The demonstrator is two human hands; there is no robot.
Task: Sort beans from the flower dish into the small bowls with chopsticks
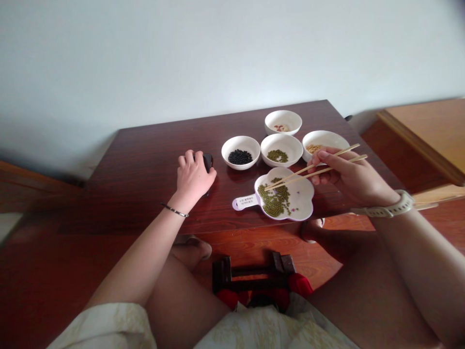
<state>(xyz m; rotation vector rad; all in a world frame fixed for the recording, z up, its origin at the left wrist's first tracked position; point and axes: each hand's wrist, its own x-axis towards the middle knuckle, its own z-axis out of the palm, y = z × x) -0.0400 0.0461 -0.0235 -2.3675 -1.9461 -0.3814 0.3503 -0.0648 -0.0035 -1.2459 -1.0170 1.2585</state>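
My right hand [343, 174] is closed on a pair of wooden chopsticks [301, 175]. Their tips touch mung beans [275, 199] in a white flower-shaped dish [307, 203] with a purple rim and a labelled handle. A few tiny pink and purple marks show inside this dish. Just behind it, a white bowl [268, 140] contains more green beans. On the left, my left hand [194, 174] curls over a flat black object [208, 162] on the table; the hand covers most of it, so its kind is unclear.
A white bowl of black beans [240, 156] stands left of the green-bean bowl. Behind is a bowl with red and pale bits [281, 128]; at right, a bowl of yellowish beans [313, 148]. The dark wooden table [152, 145] meets a pale wall. A wooden cabinet [428, 131] stands right.
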